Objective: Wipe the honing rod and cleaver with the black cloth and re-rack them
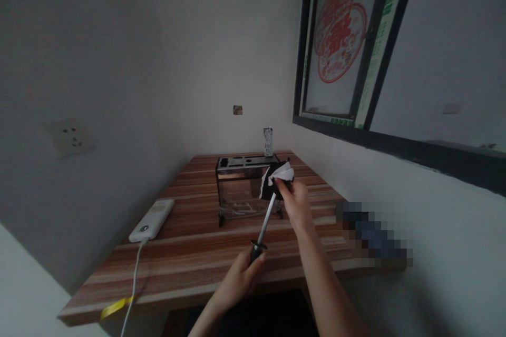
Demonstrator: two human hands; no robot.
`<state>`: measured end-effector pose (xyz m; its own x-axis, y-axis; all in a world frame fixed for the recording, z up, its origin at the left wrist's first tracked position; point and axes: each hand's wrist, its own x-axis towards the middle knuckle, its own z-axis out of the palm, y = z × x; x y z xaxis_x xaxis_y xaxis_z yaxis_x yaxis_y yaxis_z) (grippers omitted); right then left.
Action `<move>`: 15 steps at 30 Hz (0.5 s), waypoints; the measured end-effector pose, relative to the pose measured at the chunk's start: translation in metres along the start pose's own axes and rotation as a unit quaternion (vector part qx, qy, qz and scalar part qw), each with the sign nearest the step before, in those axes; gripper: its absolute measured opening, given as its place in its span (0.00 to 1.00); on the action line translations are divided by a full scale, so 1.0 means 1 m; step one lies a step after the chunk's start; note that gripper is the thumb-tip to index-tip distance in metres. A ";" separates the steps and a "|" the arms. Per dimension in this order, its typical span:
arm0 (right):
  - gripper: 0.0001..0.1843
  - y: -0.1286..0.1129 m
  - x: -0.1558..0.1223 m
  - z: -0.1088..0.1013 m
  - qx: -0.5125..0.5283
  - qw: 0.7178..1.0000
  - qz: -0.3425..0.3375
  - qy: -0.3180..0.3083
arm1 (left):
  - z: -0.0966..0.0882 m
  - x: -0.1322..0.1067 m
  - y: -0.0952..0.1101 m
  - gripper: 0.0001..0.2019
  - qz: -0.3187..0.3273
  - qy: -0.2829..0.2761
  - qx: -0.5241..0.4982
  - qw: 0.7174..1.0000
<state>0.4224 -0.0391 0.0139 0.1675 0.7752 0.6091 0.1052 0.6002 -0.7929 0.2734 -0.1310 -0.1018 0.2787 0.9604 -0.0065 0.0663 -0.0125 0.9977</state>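
Observation:
My left hand (239,279) is closed round the black handle of a sharpening steel (265,224), whose metal rod slants up and to the right over the wooden table (190,258). My right hand (294,200) pinches a white tissue (281,172) against the rod's upper end. Both hands are above the table's near right part, just in front of a metal knife rack (245,187).
A white power bank (152,220) with a white cable (134,279) lies on the table's left side. A small upright metal object (268,141) stands at the back by the wall. A wall socket (68,137) is on the left; a dark-framed window (348,42) is on the right.

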 end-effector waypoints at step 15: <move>0.12 0.009 -0.081 0.025 0.073 0.985 0.087 -0.126 | 0.002 0.006 -0.004 0.21 0.049 0.042 -0.021 0.998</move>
<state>0.3847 -0.0918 -0.0423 -0.0808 0.8821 0.4642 -0.0492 0.4616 -0.8857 0.2767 -0.1260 -0.1059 0.1996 0.9753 0.0945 0.0026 -0.0970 0.9953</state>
